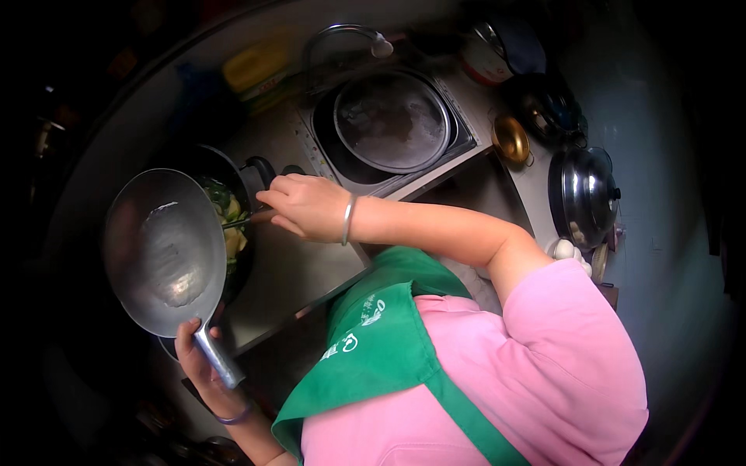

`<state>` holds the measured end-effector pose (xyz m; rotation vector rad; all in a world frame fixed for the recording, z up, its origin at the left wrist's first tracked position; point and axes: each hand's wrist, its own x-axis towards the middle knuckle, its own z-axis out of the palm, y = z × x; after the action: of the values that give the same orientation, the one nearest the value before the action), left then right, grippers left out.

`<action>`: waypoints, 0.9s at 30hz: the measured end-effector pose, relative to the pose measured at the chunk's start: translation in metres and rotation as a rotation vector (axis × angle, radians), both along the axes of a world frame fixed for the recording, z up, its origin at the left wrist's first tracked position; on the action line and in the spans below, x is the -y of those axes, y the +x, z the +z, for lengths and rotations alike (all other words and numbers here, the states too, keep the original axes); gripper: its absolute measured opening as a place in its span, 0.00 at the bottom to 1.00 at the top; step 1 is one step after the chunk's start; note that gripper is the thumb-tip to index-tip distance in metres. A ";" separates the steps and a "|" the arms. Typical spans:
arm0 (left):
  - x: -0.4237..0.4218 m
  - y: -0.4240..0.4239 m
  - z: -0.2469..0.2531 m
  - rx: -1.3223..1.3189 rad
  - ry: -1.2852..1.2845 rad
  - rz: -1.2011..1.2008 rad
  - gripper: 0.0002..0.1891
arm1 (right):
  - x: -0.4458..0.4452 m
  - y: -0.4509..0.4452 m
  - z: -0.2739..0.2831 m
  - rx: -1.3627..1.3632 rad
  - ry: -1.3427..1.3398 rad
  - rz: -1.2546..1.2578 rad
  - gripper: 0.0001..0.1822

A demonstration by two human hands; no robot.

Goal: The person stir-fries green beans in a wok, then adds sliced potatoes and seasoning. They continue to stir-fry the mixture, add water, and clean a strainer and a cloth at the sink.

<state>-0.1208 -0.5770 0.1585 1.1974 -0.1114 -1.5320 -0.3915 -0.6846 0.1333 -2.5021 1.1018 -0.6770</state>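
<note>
My left hand [201,358] grips the tubular metal handle of a grey metal wok [166,250] at the left. The wok is held tilted, its broad face turned towards me; I cannot tell whether that is the inside or the outside. Partly behind it stands a dark pot [224,157] with a black side handle. Green leaves and pale yellow pieces of food [234,240] show in the pot. My right hand [306,207], above the counter, is closed on a utensil [256,218] with a thin dark shaft. That utensil's far end is hidden behind the wok.
A sink [326,134] holds a large round pan [390,122] below a curved faucet [344,27]. On the right are a gold-coloured bowl [511,140], a lidded metal pan [586,195] and several white eggs [568,251]. A yellow container [256,67] stands at the back.
</note>
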 end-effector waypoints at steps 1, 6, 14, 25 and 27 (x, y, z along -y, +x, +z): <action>0.002 -0.014 0.005 0.007 -0.006 -0.036 0.25 | -0.007 -0.016 0.005 0.088 -0.041 -0.019 0.14; 0.019 -0.086 0.008 -0.085 0.052 -0.216 0.24 | -0.038 -0.124 -0.002 0.167 0.077 -0.210 0.09; 0.040 -0.252 -0.010 -0.230 0.130 -0.239 0.19 | -0.104 -0.306 -0.058 0.144 0.398 -0.398 0.08; 0.042 -0.346 -0.117 0.106 0.181 -0.004 0.10 | -0.116 -0.449 -0.099 -0.012 0.598 -0.353 0.09; 0.048 -0.344 -0.124 0.199 0.200 0.043 0.08 | -0.114 -0.461 -0.105 -0.004 0.605 -0.373 0.10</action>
<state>-0.4653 -0.6246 0.0347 1.5011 -0.0646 -1.4078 -0.8522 -0.5705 0.0284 -1.8085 1.5220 -0.3494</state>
